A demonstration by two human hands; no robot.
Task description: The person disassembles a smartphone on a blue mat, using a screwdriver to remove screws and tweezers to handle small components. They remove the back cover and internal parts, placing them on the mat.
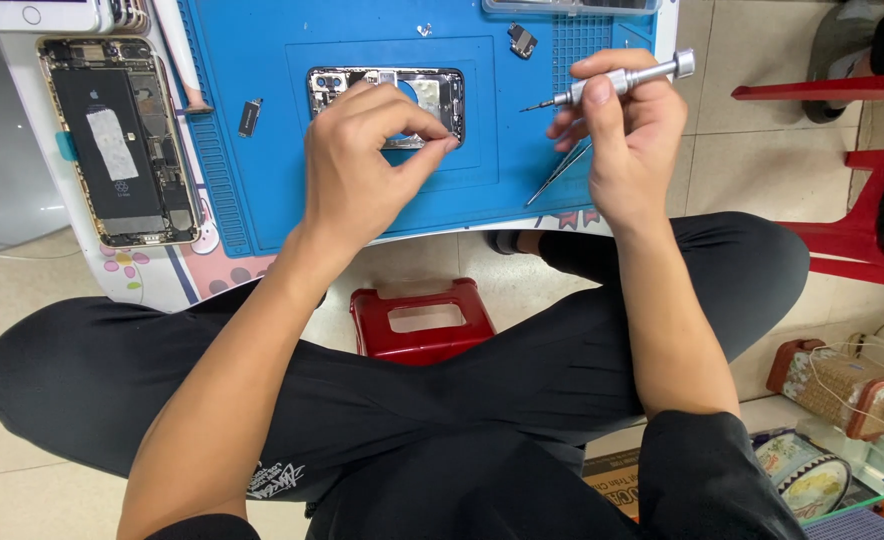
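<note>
1. Lying flat on the blue work mat (262, 190), the stripped phone frame (432, 95) has its long axis running left to right across the view, its camera end pointing left; the left hand covers its lower middle.
2. The left hand (362, 165) rests over that frame with thumb and forefinger closed in a pinch at the frame's lower right edge; whether anything tiny sits between the fingertips cannot be told.
3. The right hand (627, 130) is closed around a small silver screwdriver (612, 82), held above the mat just right of the frame.
4. The screwdriver's long axis lies nearly level, tilted slightly, with the fine tip pointing left toward the frame and the round cap end pointing up-right.
5. Tweezers (557, 175) lie on the mat under the right hand, slanting from lower left to upper right; the same hand's lower fingers appear to touch them.
6. A small dark part (250, 117) lies on the mat left of the frame, and another part (522, 40) lies above and right of it.
7. An opened gold phone (117, 140) lies off the mat's left edge, its long axis running top to bottom, battery showing.
8. A red stool (422, 320) stands below the table between the person's crossed legs.
</note>
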